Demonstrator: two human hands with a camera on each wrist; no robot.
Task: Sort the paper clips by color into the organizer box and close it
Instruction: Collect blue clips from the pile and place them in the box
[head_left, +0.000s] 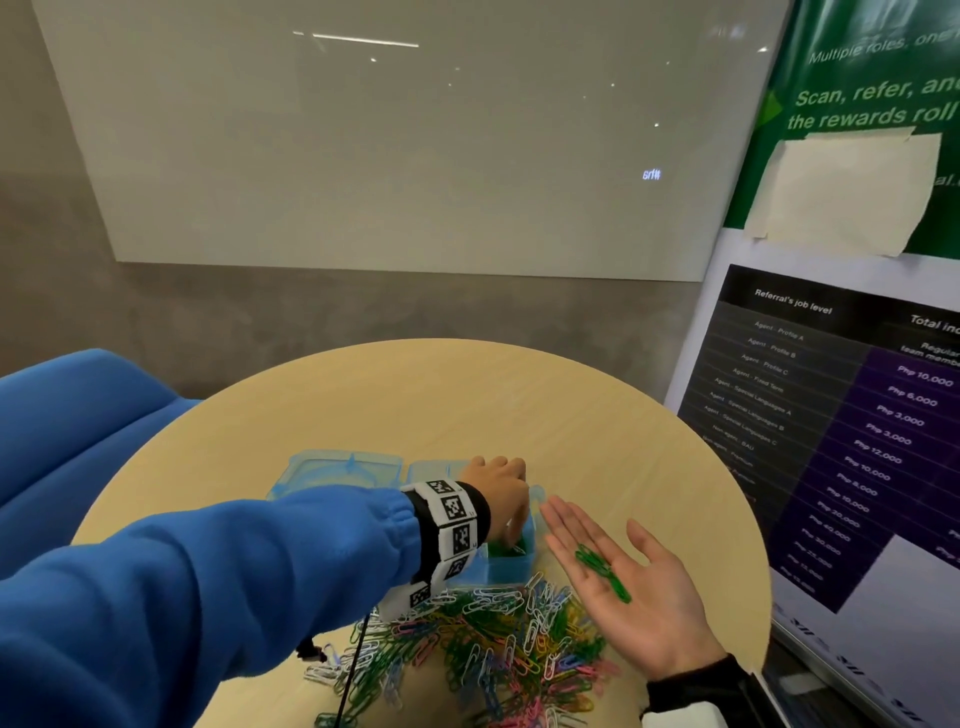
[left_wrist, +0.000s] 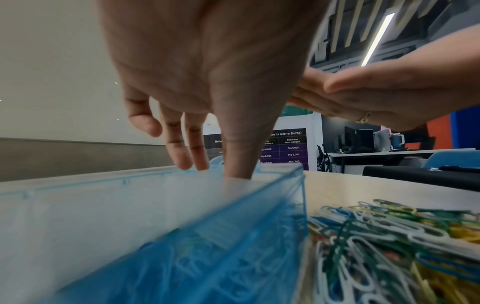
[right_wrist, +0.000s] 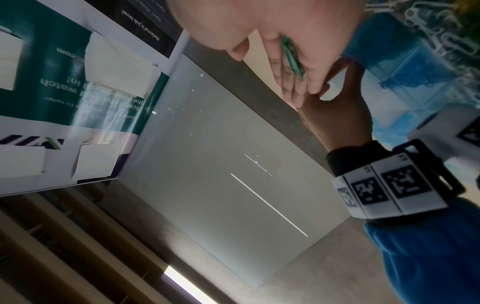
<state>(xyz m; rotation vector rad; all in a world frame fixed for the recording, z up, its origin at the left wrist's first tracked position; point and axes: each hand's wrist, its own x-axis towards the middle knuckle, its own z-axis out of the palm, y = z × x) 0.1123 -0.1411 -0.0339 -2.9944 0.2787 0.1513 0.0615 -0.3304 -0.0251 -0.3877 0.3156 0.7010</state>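
Observation:
A translucent blue organizer box lies open on the round table; its near wall fills the left wrist view. My left hand reaches over the right-hand compartment, which holds green clips. Its fingers point straight down at the rim, and one fingertip dips behind the wall. My right hand lies flat, palm up, just right of the box, carrying a few green paper clips, also seen as green clips in the right wrist view. A mixed-colour clip pile lies in front of the box.
A standing poster board hems the table's right side. A blue seat is at the left. A thin black cable runs across the pile's left part. Bare tabletop lies beyond the box.

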